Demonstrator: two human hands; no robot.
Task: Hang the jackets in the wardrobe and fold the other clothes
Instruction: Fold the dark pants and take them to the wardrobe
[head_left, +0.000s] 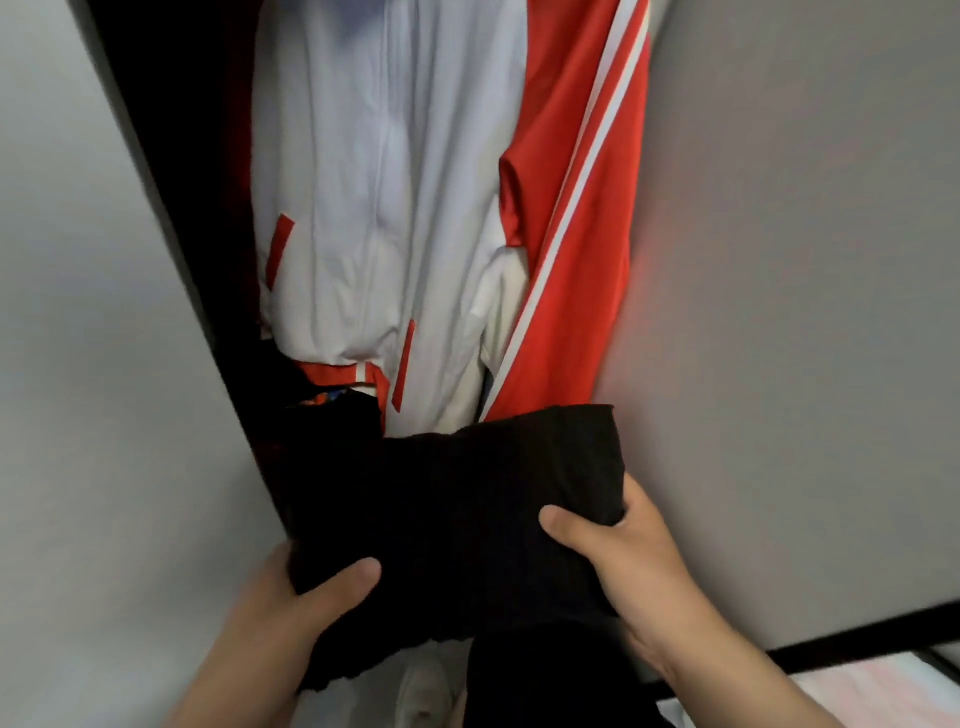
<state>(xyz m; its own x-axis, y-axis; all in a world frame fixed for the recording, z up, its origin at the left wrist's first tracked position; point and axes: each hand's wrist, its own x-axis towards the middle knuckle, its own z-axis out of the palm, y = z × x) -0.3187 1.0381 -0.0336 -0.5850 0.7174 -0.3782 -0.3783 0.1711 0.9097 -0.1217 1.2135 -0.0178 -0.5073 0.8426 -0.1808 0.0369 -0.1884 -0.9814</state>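
A folded black garment (457, 509) is held in front of the open wardrobe, low in the head view. My left hand (306, 597) grips its near left edge, thumb on top. My right hand (623, 561) grips its right edge, thumb on top and fingers curled round the side. Above it a white jacket (384, 208) with red trim hangs inside the wardrobe. A red garment with white stripes (587, 208) hangs at its right. The hangers and rail are out of view.
A grey wardrobe door (93, 415) stands at the left and another grey panel (805, 312) at the right, leaving a narrow opening. Dark and colourful clothes (327, 400) lie low inside. A white shoe (426, 691) is below. Pale fabric (872, 686) shows at bottom right.
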